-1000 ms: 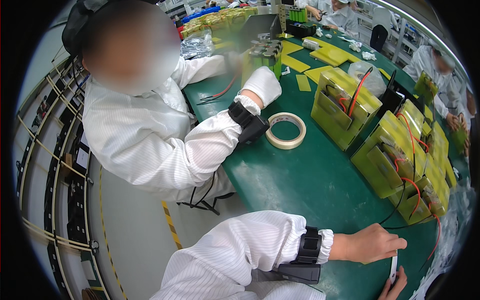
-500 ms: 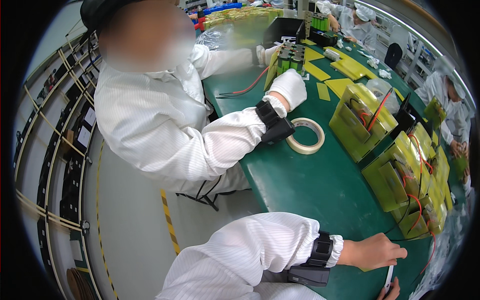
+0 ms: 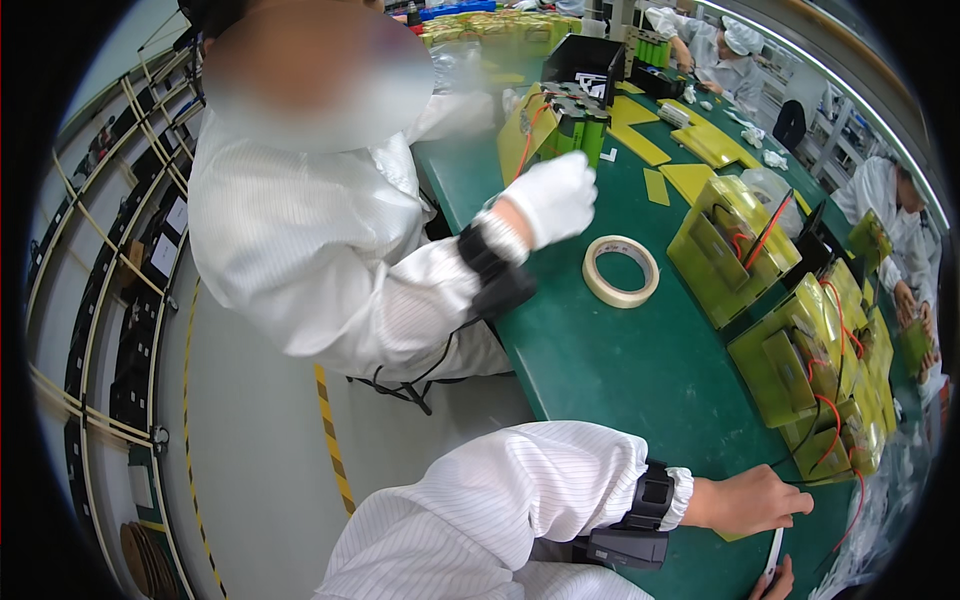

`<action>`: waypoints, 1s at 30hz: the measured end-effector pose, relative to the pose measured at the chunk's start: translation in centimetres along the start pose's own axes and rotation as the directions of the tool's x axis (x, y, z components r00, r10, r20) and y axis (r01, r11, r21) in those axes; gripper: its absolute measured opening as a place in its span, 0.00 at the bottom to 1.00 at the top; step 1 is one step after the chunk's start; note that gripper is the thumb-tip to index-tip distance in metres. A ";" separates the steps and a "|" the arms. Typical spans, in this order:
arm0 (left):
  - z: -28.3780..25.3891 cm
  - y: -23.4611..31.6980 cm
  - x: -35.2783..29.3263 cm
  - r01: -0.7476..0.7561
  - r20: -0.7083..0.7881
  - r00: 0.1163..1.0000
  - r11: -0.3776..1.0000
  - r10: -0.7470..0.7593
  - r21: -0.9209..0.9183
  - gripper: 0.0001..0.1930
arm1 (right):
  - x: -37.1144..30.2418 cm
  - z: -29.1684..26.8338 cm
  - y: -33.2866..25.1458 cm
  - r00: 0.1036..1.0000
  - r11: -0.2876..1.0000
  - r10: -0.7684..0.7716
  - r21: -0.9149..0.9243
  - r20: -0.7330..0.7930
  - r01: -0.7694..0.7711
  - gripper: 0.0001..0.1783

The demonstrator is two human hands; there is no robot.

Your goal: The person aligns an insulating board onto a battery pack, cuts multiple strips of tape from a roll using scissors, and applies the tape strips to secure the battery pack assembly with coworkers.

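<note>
My left hand (image 3: 752,503) is at the lower right of the green table, palm down with its fingers curled together. What the fingers hold, if anything, is hidden. A sliver of yellow sheet (image 3: 731,537) shows under this hand. Just below, my right hand (image 3: 778,580) is partly cut off by the lower edge; its fingers grip a slim white tool (image 3: 775,552), whose upper end reaches up to my left fingertips. I cannot make out the tool's exact kind. Beyond my left hand stand battery packs wrapped in yellow sheet (image 3: 800,350), with red and black wires trailing from them.
A roll of masking tape (image 3: 621,272) lies on the green table (image 3: 630,365). At the left sits a co-worker in white (image 3: 310,230), a gloved hand (image 3: 556,200) near a green cell pack (image 3: 580,120). Yellow sheets (image 3: 637,130) lie further back. Clear plastic film (image 3: 880,530) borders the right.
The co-worker's gloved near hand has drawn back left from the cell pack, and their far hand is blurred. My hands and the white tool stay almost in place.
</note>
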State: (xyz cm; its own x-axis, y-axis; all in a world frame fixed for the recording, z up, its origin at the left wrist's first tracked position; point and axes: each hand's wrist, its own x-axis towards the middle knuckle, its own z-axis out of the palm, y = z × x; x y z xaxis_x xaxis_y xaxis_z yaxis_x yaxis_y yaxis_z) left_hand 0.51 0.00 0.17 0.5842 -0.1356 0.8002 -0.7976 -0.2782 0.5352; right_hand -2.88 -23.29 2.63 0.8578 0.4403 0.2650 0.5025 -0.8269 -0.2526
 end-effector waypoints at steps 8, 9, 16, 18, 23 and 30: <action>0.2 -0.3 0.0 -0.011 -0.012 1.000 1.000 0.012 0.016 0.13 | 0.0 0.1 0.4 1.000 0.999 -0.001 -0.038 -0.001 0.001 0.19; 0.2 -0.3 0.0 -0.010 -0.009 1.000 1.000 0.010 0.013 0.13 | 0.0 0.1 0.5 1.000 0.999 0.004 -0.037 0.000 -0.004 0.19; 0.5 -0.2 -0.1 0.147 0.042 0.989 0.981 -0.143 -0.127 0.14 | 0.1 0.2 0.9 1.000 0.999 -0.024 -0.036 -0.011 0.023 0.19; 0.6 -0.1 -0.2 0.192 0.052 0.981 0.965 -0.186 -0.178 0.14 | 0.1 0.1 0.8 0.999 0.999 -0.031 -0.040 -0.016 0.030 0.19; 1.9 -0.8 -1.5 0.237 0.295 0.923 0.969 -0.246 0.069 0.12 | -0.3 0.0 1.4 0.998 0.996 0.035 -0.076 -0.054 -0.039 0.19; 0.9 0.4 -1.8 -0.215 0.177 0.971 0.913 0.162 0.346 0.08 | -0.6 0.6 2.7 0.993 0.992 -0.002 -0.126 -0.119 -0.013 0.20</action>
State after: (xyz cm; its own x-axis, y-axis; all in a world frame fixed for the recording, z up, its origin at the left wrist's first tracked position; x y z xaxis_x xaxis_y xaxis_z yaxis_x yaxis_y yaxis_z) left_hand -0.73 -0.74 -1.28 0.4646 -0.3448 0.8156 -0.8021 -0.5542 0.2226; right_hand -1.98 -25.57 1.27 0.8378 0.3976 0.3741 0.4738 -0.8700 -0.1363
